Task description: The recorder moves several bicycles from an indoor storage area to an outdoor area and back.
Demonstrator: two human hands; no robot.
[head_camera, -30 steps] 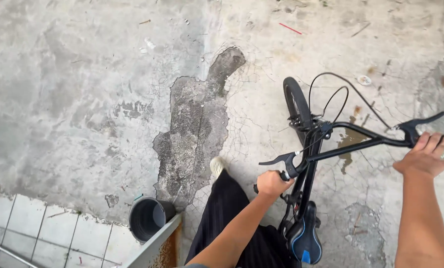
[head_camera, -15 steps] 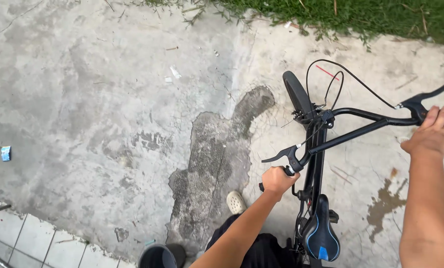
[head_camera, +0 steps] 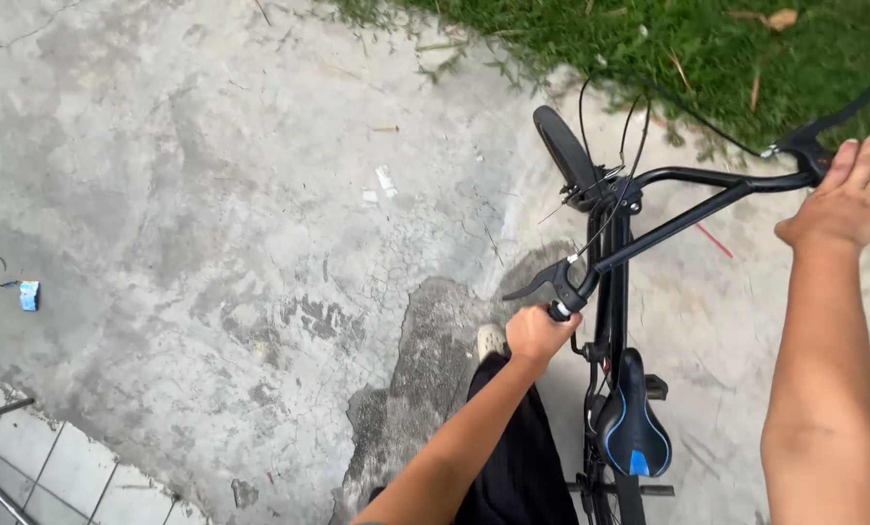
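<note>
Fingers [head_camera: 530,335] of left hand [head_camera: 537,335] curled tight round the near grip of the black handlebar [head_camera: 683,216]; right hand [head_camera: 843,204] laid on the far grip, fingers stretched nearly flat, not wrapped. Beneath it all, cracked concrete ground [head_camera: 211,214], grass strip [head_camera: 649,39] along the top edge. Black bicycle [head_camera: 610,292] upright just right of the dark-trousered leg [head_camera: 513,457], front wheel [head_camera: 563,151] turned towards the grass. Black-and-blue saddle [head_camera: 631,423] between the arms. Pale shoe [head_camera: 490,340] beside the left hand. Small blue scrap [head_camera: 30,295] far left.
</note>
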